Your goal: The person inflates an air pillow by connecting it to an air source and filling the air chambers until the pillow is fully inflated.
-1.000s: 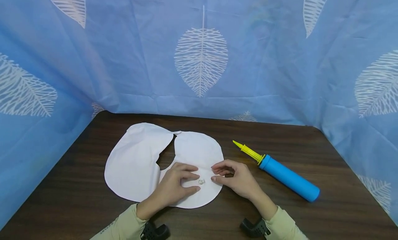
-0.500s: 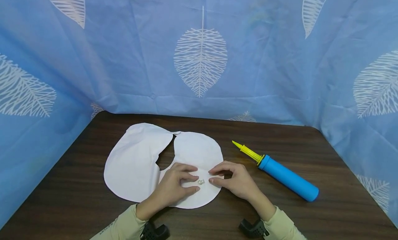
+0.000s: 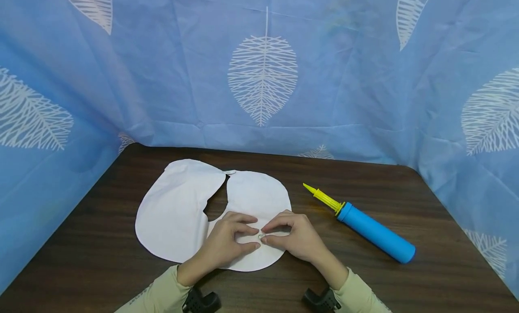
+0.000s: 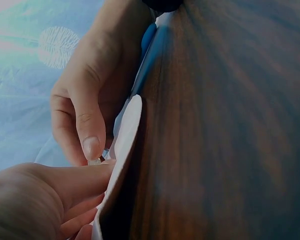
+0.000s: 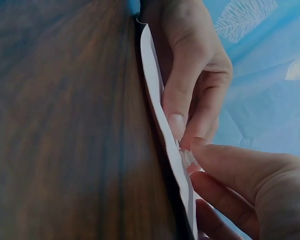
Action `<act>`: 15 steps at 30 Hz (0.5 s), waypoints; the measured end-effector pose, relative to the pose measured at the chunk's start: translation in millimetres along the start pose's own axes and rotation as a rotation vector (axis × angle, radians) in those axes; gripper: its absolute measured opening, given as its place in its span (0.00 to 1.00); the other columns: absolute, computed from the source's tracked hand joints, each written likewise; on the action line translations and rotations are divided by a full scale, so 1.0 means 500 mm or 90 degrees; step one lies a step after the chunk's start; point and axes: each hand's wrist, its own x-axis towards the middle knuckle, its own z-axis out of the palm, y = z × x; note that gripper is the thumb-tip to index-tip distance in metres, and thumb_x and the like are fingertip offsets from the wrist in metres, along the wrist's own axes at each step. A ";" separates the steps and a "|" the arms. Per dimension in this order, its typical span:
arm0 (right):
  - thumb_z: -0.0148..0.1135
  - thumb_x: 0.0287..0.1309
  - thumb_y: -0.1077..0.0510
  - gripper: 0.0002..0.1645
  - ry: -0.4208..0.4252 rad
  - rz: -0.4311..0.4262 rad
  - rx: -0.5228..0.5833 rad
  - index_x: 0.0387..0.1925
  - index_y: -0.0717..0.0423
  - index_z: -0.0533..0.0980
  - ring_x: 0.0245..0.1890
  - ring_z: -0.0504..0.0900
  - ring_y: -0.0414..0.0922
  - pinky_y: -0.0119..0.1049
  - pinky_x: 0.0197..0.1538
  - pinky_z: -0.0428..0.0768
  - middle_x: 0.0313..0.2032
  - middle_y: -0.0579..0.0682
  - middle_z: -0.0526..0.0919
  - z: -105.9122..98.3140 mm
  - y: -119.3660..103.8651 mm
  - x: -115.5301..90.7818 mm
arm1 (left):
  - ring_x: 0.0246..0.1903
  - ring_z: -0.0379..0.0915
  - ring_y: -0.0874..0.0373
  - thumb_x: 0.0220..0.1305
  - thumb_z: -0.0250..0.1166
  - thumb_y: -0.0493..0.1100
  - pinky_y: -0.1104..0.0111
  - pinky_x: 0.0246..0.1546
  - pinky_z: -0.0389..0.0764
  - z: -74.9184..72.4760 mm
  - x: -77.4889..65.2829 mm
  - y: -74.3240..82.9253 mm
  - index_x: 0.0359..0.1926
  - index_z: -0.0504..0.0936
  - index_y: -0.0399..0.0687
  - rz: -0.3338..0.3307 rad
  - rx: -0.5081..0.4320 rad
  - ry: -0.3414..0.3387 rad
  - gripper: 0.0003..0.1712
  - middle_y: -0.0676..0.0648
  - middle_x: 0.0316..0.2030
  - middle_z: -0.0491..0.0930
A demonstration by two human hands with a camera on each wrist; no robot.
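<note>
- Blue cloth backdrop (image 3: 170,79) printed with white leaves, hung behind the far edge of a dark brown wood-grain table (image 3: 101,250).
- Left of the table's middle, between far and near edges: flat white two-lobed soft sheet (image 3: 170,214), with a dark gap between the lobes.
- On the right-hand lobe, toward the table's near edge: small clear plastic valve (image 5: 186,157), standing up from the white surface.
- Right hand (image 3: 304,236): thumb and index fingertips apparently pinching the clear valve.
- Left hand (image 3: 223,241): resting on the same lobe just beside the valve, thumb and fingers curved and apart, nothing gripped.
- Toward the table's right edge, untouched: blue cylindrical hand pump (image 3: 375,232), yellow tapered nozzle toward the far edge.
- As a judgement, steady the sheet with the left fingertips close to the valve's base. Work the valve gently and upright; avoid sideways tugs, likely to crease or strain the thin material.
- Cannot tell whether the valve is capped: too small and partly covered by fingertips.
</note>
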 end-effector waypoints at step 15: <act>0.84 0.54 0.53 0.07 0.012 -0.032 -0.007 0.35 0.39 0.91 0.42 0.84 0.34 0.34 0.52 0.83 0.34 0.33 0.89 0.012 -0.002 0.005 | 0.57 0.83 0.51 0.53 0.84 0.40 0.62 0.58 0.84 -0.004 0.000 -0.001 0.44 0.95 0.46 0.022 0.017 0.003 0.15 0.50 0.54 0.91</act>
